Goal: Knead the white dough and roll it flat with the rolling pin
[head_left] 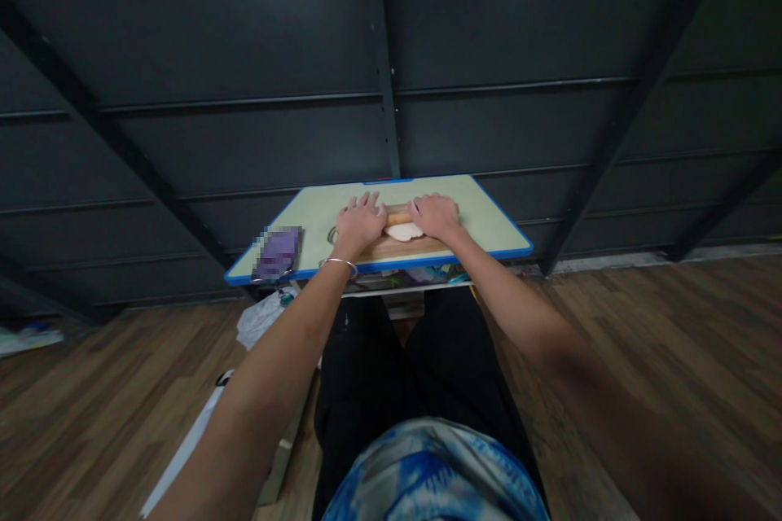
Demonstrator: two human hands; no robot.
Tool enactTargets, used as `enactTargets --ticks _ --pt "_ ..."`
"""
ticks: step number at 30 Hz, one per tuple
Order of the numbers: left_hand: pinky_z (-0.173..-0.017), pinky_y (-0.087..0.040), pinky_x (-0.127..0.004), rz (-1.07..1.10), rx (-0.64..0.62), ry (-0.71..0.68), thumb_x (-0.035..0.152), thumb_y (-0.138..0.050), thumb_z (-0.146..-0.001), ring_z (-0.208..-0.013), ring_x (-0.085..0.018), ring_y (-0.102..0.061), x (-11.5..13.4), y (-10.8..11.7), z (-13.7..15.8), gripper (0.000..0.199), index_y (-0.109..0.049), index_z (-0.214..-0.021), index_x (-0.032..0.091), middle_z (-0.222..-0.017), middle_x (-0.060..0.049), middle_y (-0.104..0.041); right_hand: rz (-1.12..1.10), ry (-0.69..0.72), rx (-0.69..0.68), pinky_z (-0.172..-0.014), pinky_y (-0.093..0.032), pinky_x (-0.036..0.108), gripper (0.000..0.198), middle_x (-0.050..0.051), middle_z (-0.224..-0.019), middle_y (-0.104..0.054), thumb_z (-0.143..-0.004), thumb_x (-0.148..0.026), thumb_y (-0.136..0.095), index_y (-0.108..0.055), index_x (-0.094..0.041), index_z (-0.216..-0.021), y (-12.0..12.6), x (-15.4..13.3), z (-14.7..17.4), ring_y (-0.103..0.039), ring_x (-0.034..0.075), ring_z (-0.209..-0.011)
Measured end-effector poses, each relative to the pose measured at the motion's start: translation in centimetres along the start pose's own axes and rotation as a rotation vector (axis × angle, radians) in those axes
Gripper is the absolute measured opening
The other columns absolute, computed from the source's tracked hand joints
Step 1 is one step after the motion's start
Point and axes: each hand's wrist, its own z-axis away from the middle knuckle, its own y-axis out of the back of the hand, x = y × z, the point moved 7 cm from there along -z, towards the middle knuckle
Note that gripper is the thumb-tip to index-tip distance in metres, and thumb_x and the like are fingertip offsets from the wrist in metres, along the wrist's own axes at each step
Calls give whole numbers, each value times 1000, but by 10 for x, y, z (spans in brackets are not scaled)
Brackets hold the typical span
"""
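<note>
A wooden rolling pin point(398, 218) lies across a wooden board point(400, 248) on a small pale-green table with a blue rim point(489, 212). My left hand point(359, 224) presses palm-down on the pin's left end, a metal bangle on its wrist. My right hand point(435, 216) presses on the pin's right end. Under the pin, between my hands, lies a flat piece of white dough point(404, 233). Most of the pin is hidden by my hands.
A blurred purple object point(278, 254) sits at the table's near left corner. Dark metal shelving point(384, 98) rises behind the table. White bags point(260, 321) lie on the wooden floor at left. My legs reach under the table.
</note>
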Motion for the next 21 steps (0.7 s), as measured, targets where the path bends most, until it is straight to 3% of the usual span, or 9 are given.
enactTargets --ticks 2,10,21 --pt "-122 -38 -44 11 -17 -9 43 -22 -109 -152 -32 -46 -1 -2 -2 67 -46 -165 15 -169 -12 -48 3 1 -22 -99 -49 40 61 21 -126 -77 -115 -43 -27 -80 -14 -123 0 0 -1 -70 32 -118" --pt "-115 -44 -41 39 -64 15 42 -23 -110 -139 -31 -59 0 1 0 64 -55 -159 16 -159 -13 -60 19 -25 -84 -101 -50 40 62 20 -129 -76 -115 -45 -26 -79 -15 -126 -3 1 -4 -69 31 -122" --pt "-106 -50 -44 19 -101 24 40 -23 -110 -129 -34 -66 3 5 -1 58 -62 -148 19 -150 -15 -66 -9 -5 -121 -104 -51 42 58 18 -136 -74 -114 -47 -31 -76 -16 -131 -10 5 -16 -64 33 -125"
